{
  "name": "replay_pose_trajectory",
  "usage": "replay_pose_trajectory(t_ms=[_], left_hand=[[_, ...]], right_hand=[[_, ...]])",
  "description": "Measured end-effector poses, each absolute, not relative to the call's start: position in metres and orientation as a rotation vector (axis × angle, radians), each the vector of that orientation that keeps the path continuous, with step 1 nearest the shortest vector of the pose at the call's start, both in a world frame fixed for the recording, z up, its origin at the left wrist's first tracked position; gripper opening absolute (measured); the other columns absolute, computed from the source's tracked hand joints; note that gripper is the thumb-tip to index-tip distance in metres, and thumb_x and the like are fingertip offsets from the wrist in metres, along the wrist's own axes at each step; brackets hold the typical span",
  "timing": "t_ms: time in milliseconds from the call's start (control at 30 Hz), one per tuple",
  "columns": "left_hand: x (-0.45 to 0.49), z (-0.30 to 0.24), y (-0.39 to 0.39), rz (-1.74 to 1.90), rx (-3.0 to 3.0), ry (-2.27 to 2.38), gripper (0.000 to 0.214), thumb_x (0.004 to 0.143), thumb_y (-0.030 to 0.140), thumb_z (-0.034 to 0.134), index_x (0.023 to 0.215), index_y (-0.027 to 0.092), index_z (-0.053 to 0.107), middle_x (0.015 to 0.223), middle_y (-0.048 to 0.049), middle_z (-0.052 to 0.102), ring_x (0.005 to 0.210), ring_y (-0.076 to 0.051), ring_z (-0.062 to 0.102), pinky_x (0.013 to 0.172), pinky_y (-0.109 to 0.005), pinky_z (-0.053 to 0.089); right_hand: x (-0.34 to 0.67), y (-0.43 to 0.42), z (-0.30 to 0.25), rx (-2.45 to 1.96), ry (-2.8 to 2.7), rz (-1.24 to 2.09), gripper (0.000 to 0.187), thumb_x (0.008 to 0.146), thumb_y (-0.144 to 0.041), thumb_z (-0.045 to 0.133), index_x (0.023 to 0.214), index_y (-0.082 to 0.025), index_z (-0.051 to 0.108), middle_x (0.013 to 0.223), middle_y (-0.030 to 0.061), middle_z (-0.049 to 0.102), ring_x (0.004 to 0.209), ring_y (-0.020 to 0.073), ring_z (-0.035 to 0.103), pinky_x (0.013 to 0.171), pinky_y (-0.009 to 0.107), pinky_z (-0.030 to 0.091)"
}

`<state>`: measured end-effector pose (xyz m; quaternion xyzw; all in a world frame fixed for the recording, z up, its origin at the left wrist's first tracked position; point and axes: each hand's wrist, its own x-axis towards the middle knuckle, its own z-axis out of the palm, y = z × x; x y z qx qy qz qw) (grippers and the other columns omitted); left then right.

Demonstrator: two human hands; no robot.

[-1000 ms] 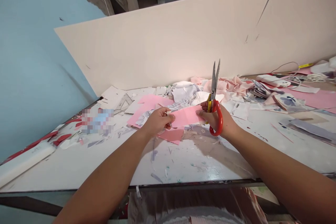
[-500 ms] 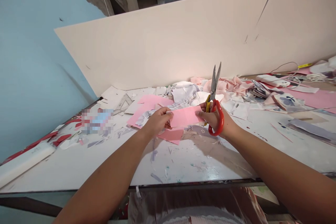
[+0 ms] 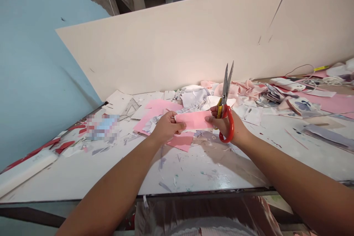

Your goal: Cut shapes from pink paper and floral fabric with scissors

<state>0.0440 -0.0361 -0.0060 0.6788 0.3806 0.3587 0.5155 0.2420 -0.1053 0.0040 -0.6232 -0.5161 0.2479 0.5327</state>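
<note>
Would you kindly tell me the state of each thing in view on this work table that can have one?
Left hand: closed on the left end of the pink sheet.
Right hand: gripping the scissors, also pinching the sheet's right end.
Red-handled scissors: blades open, pointing upward, clear of the sheet.
Pink sheet: held flat between both hands, above the table.
Pink fabric: crumpled in a heap.

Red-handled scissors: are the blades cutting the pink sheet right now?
No, the red-handled scissors stand upright in the right hand, blades pointing up, clear of the pink sheet held by the left hand.
</note>
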Motion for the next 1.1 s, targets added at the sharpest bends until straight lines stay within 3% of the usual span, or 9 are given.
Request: replay_pose_trajectory(t_ms=[233, 500, 833, 1100], left_hand=[[0.0438, -0.0008, -0.0396, 0.868, 1.599, 0.954, 0.035, 0.056, 0.027, 0.07, 0.082, 0.02, 0.047, 0.059, 0.0041, 0.053, 0.048, -0.008, 0.049, 0.044, -0.019, 0.035], [0.0474, 0.0027, -0.0424, 0.783, 1.372, 0.747, 0.031, 0.06, 0.033, 0.07, 0.076, 0.018, 0.048, 0.076, -0.0001, 0.049, 0.068, -0.01, 0.051, 0.059, -0.025, 0.047], [0.0472, -0.0035, -0.0349, 0.824, 1.357, 0.773, 0.037, 0.054, 0.03, 0.073, 0.073, 0.02, 0.043, 0.063, 0.0074, 0.04, 0.052, -0.004, 0.043, 0.054, -0.023, 0.047], [0.0452, -0.0006, -0.0365, 0.938, 1.568, 0.791, 0.032, 0.058, 0.032, 0.068, 0.064, 0.019, 0.039, 0.053, 0.009, 0.034, 0.045, -0.003, 0.036, 0.046, -0.018, 0.04]], right_hand=[[0.2392, -0.108, 0.0073, -1.494, -1.238, 0.581, 0.026, 0.058, -0.027, 0.062, 0.079, -0.019, 0.048, 0.068, -0.0024, 0.049, 0.056, 0.0114, 0.046, 0.053, 0.026, 0.038], [0.235, -0.113, 0.0132, -1.506, -1.314, 0.562, 0.019, 0.06, -0.025, 0.059, 0.067, -0.02, 0.043, 0.059, -0.0057, 0.04, 0.051, 0.0095, 0.038, 0.051, 0.025, 0.032], [0.2386, -0.1095, 0.0077, -1.419, -1.387, 0.583, 0.025, 0.062, -0.025, 0.057, 0.058, -0.02, 0.032, 0.055, -0.0061, 0.033, 0.049, 0.0089, 0.033, 0.048, 0.024, 0.03], [0.2391, -0.1094, 0.0094, -1.509, -1.262, 0.571, 0.023, 0.056, -0.028, 0.063, 0.07, -0.02, 0.047, 0.063, -0.0025, 0.046, 0.053, 0.0118, 0.044, 0.047, 0.026, 0.035]])
